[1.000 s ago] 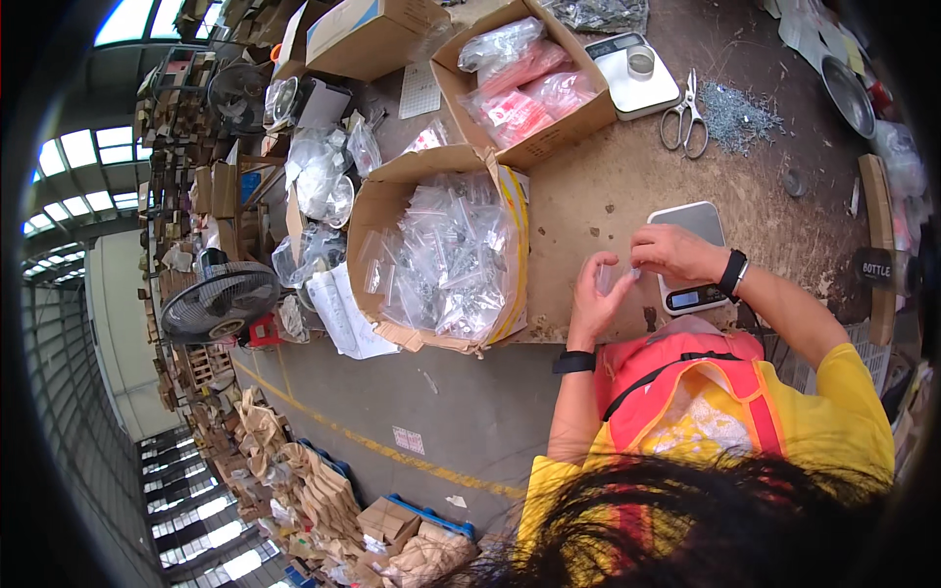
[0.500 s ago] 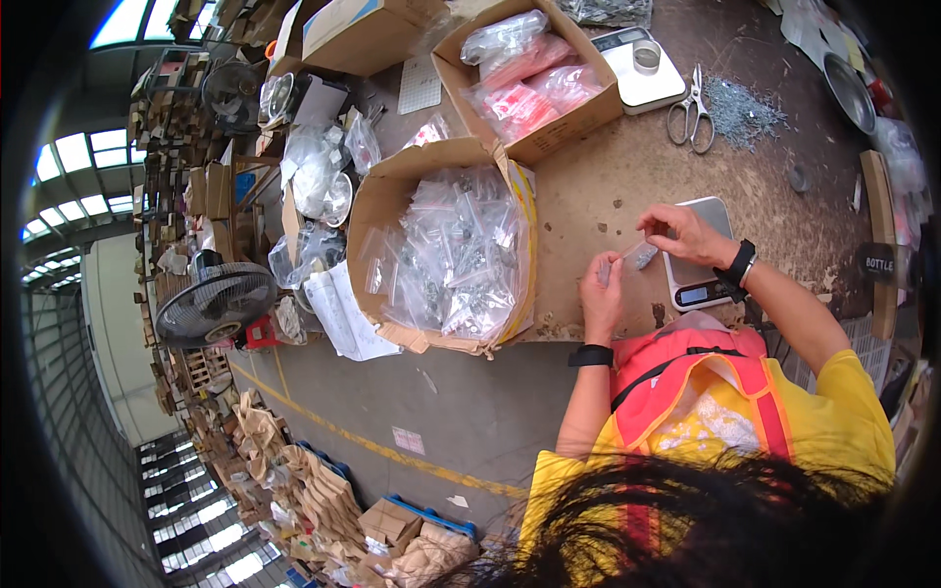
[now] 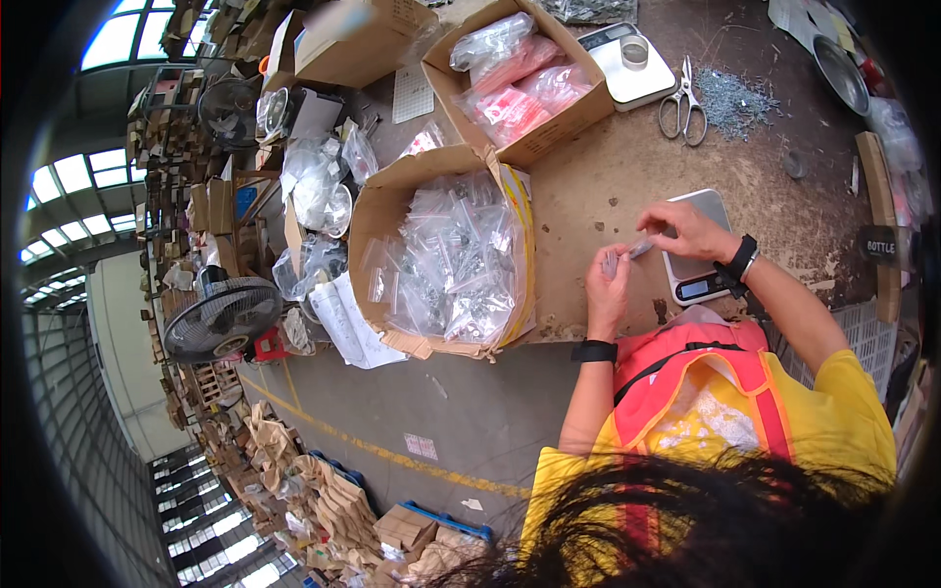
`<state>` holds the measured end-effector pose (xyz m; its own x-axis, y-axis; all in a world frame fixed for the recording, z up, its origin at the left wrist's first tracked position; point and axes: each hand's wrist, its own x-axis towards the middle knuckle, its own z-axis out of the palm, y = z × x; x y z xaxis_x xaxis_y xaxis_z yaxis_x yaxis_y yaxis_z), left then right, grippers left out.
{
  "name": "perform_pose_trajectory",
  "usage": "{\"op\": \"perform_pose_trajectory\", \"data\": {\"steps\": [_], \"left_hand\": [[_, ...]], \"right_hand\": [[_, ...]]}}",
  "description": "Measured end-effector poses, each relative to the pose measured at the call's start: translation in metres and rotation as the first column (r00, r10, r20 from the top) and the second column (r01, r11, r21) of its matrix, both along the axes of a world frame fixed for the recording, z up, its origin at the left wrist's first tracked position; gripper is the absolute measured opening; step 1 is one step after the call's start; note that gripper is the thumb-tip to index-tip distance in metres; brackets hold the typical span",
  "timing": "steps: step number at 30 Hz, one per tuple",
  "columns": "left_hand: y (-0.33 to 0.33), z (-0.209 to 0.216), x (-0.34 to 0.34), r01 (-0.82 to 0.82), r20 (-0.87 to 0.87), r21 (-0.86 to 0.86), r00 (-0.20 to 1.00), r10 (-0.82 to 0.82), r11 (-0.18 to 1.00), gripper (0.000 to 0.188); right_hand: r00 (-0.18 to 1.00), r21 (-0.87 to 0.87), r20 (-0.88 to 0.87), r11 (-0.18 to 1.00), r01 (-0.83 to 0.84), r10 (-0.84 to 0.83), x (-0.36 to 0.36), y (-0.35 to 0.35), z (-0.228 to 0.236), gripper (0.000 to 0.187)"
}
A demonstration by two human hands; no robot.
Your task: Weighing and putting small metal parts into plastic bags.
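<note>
A small clear plastic bag [image 3: 640, 248] is stretched between my hands, just above the table. My left hand [image 3: 607, 292] pinches one end of it, fingers closed. At the other end my right hand [image 3: 684, 231] grips it between bent fingers, beside and partly over a small white digital scale [image 3: 713, 209]. What lies inside the bag is too small to make out. To the left of my hands stands an open cardboard box [image 3: 521, 265] full of clear zip bags [image 3: 446, 250] with small metal parts.
Behind is a second carton [image 3: 561, 135] with clear and red-printed bags. Another white scale [image 3: 637, 83] carries a small round cup [image 3: 634, 53]. Nearby are scissors [image 3: 683, 106] and a pile of small screws or nails [image 3: 735, 103]. A wooden strip [image 3: 875, 201] lies far right.
The bag has shifted from hanging between my hands to being drawn up and folded tighter between my fingers. My left hand has moved slightly; the view has tilted a little.
</note>
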<state>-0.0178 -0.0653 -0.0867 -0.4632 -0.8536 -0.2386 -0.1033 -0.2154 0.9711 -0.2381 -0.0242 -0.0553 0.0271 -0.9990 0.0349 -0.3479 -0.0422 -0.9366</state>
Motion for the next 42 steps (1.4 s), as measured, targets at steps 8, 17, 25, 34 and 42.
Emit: {"op": "perform_pose_trajectory", "data": {"steps": [8,17,25,34,42], "left_hand": [[0.01,0.05,-0.008,0.016,0.166,-0.215,0.986,0.02,0.977,0.012],[0.0,0.157,0.044,-0.347,0.144,-0.438,0.884,0.445,0.83,0.011],[-0.028,0.221,0.064,-0.412,0.031,-0.838,0.62,0.784,0.359,0.019],[0.039,0.118,-0.042,-0.163,0.104,0.199,0.984,0.145,0.966,0.019],[0.074,0.046,-0.025,0.093,0.177,0.414,0.968,-0.18,0.906,0.024]], "right_hand": [[0.994,-0.044,-0.089,0.997,-0.068,0.064,0.01,0.005,0.022,0.01],[0.937,-0.106,-0.117,0.943,0.317,-0.328,-0.081,0.048,0.025,0.008],[0.23,-0.299,-0.636,0.51,0.807,-0.736,-0.198,0.144,-0.035,0.074],[0.402,-0.325,-0.487,0.589,0.74,-0.775,-0.264,0.108,-0.054,0.063],[0.499,-0.137,-0.779,0.88,0.455,-0.379,-0.348,0.057,-0.062,0.056]]}}
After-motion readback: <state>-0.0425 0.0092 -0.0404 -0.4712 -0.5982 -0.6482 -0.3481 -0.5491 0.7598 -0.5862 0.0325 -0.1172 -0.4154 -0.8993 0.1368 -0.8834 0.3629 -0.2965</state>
